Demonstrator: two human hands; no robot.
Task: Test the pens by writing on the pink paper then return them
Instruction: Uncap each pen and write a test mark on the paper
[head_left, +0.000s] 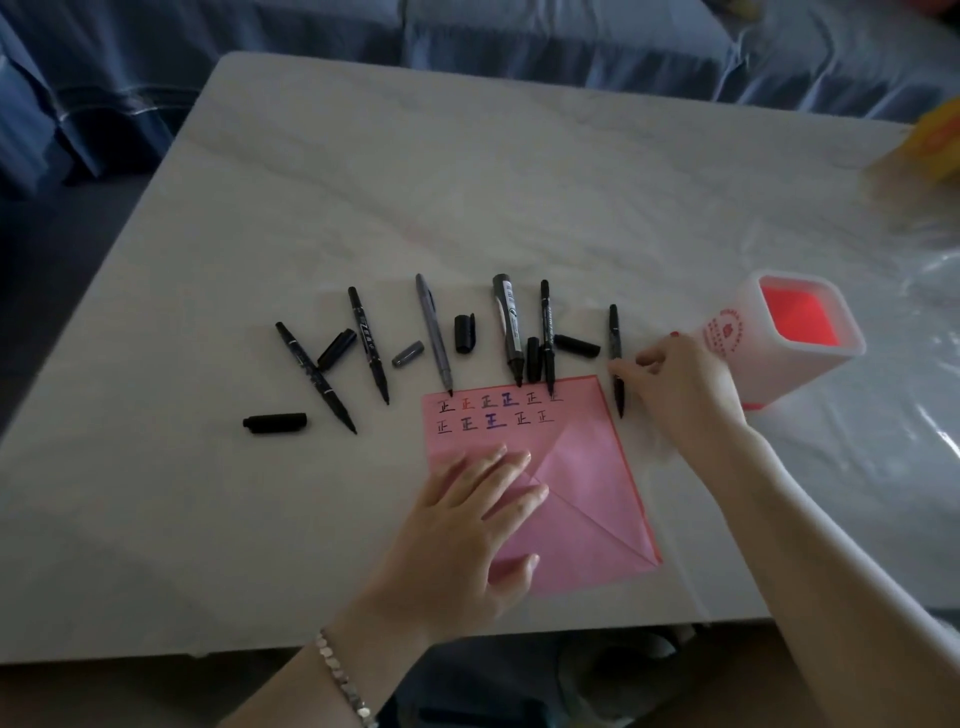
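Note:
The pink paper lies near the table's front edge, with two rows of written marks along its top. My left hand rests flat on it, fingers straight. Several uncapped pens lie in a row beyond the paper, tips toward it, among them a thick black marker and a grey pen. Loose caps lie between them. My right hand pinches the rightmost thin black pen at its middle, beside the paper's right corner. The white pen holder with a red inside stands just right of that hand.
The white marble table extends far back and left. A blue sofa runs behind it. Clear plastic sheeting covers the table's right side, and a blurred yellow object sits at the far right edge.

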